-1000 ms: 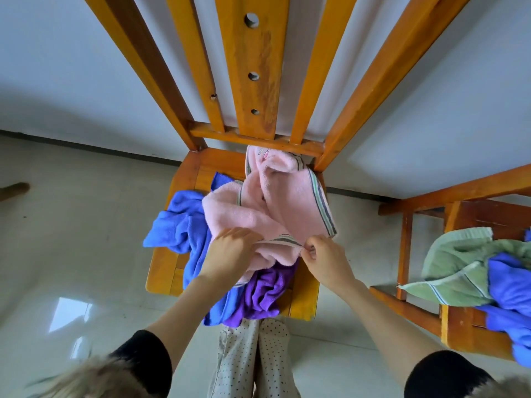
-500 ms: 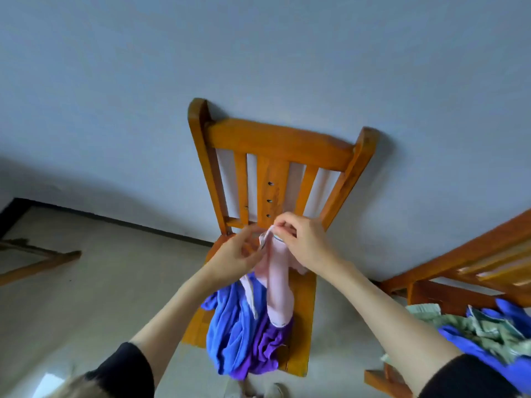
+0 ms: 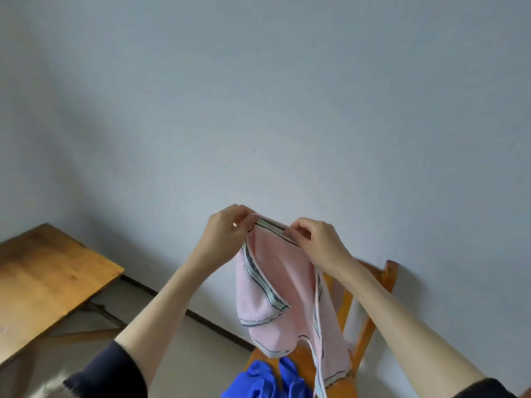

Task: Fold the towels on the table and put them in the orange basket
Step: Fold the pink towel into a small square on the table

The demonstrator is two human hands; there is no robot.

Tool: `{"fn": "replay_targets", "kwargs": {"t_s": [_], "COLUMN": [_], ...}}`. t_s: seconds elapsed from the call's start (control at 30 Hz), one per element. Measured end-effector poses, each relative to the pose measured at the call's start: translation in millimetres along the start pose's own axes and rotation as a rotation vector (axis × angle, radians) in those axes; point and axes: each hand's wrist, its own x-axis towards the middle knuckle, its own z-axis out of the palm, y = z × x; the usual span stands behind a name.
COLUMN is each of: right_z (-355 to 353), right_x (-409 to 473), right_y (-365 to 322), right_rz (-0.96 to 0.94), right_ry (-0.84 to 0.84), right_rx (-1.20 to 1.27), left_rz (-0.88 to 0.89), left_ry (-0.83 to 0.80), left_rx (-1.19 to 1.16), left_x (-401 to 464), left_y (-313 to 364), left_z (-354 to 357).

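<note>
Since the earlier frames the pink terry towel with striped borders [image 3: 275, 285] has come up off the wooden slat-back chair [image 3: 382, 285], and the hands, which were close together at one bunched corner half a second ago, have drawn apart along its top hem. The view has tilted upward too, so most of it is now pale wall.

The left hand [image 3: 227, 229] pinches the towel's upper left corner, fingers [image 3: 244, 218] closed on the hem; the right hand [image 3: 313, 239] pinches the hem a little to the right, its fingers likewise closed on the cloth. The towel hangs free in the air between them and in front of the chair, twisted and partly doubled over, its lower end dangling just above the seat.

By my reading the task is at an early stage: this towel is only being shaken out and squared, with no fold made. A crumpled bright blue towel [image 3: 270, 380] lies on the chair seat below, unfolded. The brown wooden bench [image 3: 43, 280] at the left shows a bare top in the part visible. No orange basket is in view, so nothing can be counted as put away.
</note>
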Motion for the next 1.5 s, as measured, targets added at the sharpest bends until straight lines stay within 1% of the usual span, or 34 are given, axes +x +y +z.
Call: {"fn": "replay_targets", "kwargs": {"t_s": [0.2, 0.3, 0.37, 0.47, 0.63, 0.73, 0.9, 1.0, 1.1, 1.23, 1.3, 1.4, 1.5], "right_z": [43.0, 73.3, 95.1, 134.9, 210.9, 265.7, 348.6, 393.1, 432.0, 479.4, 501.7, 535.7, 571.1], "right_x": [20.7, 34.4, 42.7, 52.6, 75.6, 90.4, 120.7, 142.0, 168.1, 211.0, 232.0, 257.7, 274.6], "right_y": [-72.8, -112.3, -133.2, -157.8, -206.2, -235.7, -272.7, -284.5, -293.9, -304.8, -304.0, -299.1, -295.4], "right_rz": [-0.154, -0.151, -0.115, -0.107, -0.116, -0.099, 0.000, 0.089, 0.083, -0.005, -0.039, -0.064, -0.068], "right_ry": [0.033, 0.080, 0.102, 0.106, 0.147, 0.125, -0.055, -0.216, -0.389, -0.622, -0.697, -0.739, -0.730], "right_rx": [-0.201, -0.219, -0.168, -0.104, -0.075, -0.030, 0.116, 0.215, 0.262, 0.154, 0.064, -0.046, -0.151], "left_rz": [0.000, 0.036, 0.038, -0.045, -0.145, -0.236, -0.396, -0.496, -0.615, -0.749, -0.807, -0.886, -0.938], "left_ry": [0.166, 0.300, 0.408, 0.527, 0.607, 0.644, 0.618, 0.606, 0.616, 0.576, 0.538, 0.433, 0.327], "left_rx": [0.076, 0.132, 0.142, 0.152, 0.296, 0.342, 0.440, 0.460, 0.472, 0.501, 0.497, 0.508, 0.532], "left_x": [-16.9, -30.6, -43.9, -69.5, -113.1, -139.4, -167.1, -173.1, -173.1, -167.6, -168.0, -171.4, -170.5], "left_y": [0.0, -9.1, -24.8, -59.9, -122.1, -165.3, -240.6, -284.6, -326.6, -382.3, -407.2, -444.2, -481.4], "left_z": [-86.4, -131.4, -170.8, -233.6, -317.4, -364.1, -417.5, -438.7, -459.4, -484.4, -490.3, -490.1, -488.6]}}
